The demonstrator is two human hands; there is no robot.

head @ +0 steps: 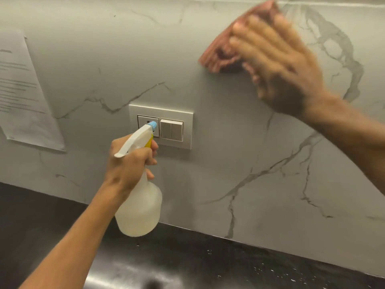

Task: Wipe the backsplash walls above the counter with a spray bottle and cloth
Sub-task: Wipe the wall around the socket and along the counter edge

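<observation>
The backsplash [208, 65] is pale marble-look wall with grey veins. My right hand [279, 65] presses a reddish-pink cloth [220, 53] flat against it near the top right; hand and cloth are motion-blurred. My left hand [131, 163] grips the neck of a translucent spray bottle [141, 209] with a white trigger head and blue nozzle, held upright in front of the wall, low centre, nozzle facing the wall plate.
A white wall plate [179, 130] with a socket and two rocker switches sits just behind the nozzle. A printed paper sheet [23, 92] is stuck to the wall at left. The dark glossy counter [208, 265] runs along the bottom, speckled with white flecks.
</observation>
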